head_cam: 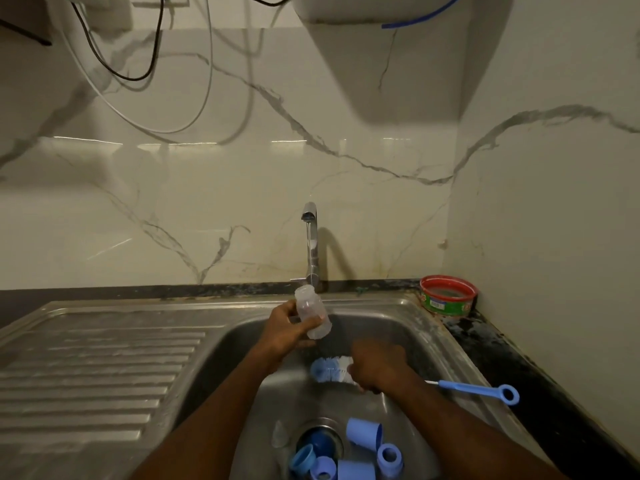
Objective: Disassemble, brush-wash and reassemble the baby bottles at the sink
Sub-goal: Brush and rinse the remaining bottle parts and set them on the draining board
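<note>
Left hand [282, 329] fingers wrapped round clear bottle [312, 317], tilted under running faucet [311, 244]. Right hand [377, 370] fingers clenched on bottle brush [332, 368], over sink [426, 337]. Blue caps and rings [363, 434] near drain.

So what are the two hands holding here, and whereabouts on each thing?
The left hand grips a clear baby bottle around its body. The right hand grips the bottle brush where bristles meet handle.

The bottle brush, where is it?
The bottle brush is over the sink, held in the right hand, just below the clear bottle.
</note>
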`<state>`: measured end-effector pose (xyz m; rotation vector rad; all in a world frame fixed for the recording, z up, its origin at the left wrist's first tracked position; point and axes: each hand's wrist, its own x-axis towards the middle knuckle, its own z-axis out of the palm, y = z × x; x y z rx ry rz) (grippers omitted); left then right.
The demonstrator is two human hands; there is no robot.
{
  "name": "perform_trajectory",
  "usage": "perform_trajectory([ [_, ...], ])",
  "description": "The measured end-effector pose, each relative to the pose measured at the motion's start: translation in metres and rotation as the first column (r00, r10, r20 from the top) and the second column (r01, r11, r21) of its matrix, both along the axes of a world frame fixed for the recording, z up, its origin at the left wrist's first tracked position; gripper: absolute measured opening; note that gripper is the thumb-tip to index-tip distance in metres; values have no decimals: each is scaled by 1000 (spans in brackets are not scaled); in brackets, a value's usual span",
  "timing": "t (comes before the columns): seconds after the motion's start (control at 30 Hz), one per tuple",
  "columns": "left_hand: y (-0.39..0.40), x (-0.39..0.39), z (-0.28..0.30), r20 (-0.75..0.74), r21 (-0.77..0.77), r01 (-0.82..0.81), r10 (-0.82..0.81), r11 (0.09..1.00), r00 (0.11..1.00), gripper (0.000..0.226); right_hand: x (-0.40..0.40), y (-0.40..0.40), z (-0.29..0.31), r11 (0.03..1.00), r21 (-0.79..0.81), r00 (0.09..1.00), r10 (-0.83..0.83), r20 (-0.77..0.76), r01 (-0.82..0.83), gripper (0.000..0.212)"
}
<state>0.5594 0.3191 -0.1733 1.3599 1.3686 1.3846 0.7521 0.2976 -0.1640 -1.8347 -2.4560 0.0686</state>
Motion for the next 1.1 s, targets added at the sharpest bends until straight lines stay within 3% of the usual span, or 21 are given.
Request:
perform_trajectory([
  [0.1, 0, 0, -3, -300, 104, -107, 134, 989, 944, 61, -1, -1, 0, 1000, 11, 999, -19, -27, 19, 32],
  [0.17, -1, 2, -4, -361, 143, -134, 178, 981, 915, 61, -1, -1, 0, 1000, -2, 999, -21, -35, 21, 32],
  [0.4, 5, 2, -7, -415, 201, -160, 231, 967, 880, 62, -1, 0, 2, 1000, -7, 1000, -12, -2, 12, 24],
  [0.77, 6, 5, -10, -443, 223, -107, 199, 969, 874, 52, -2, -1, 4, 1000, -26, 996, -14, 86, 17, 27],
  [0.9, 8, 3, -10, -472, 233, -88, 192, 969, 861, 61, -1, -3, 7, 999, -1, 987, -45, 152, 46, 36],
  [1.0, 9, -4, -10, -619, 217, -65, 189, 974, 763, 72, 3, -2, 12, 994, 89, 988, -69, 136, 57, 34],
  [1.1, 5, -7, -11, -819, 175, -34, 164, 984, 549, 78, 10, -3, 24, 981, 184, 984, -87, 156, 58, 30],
])
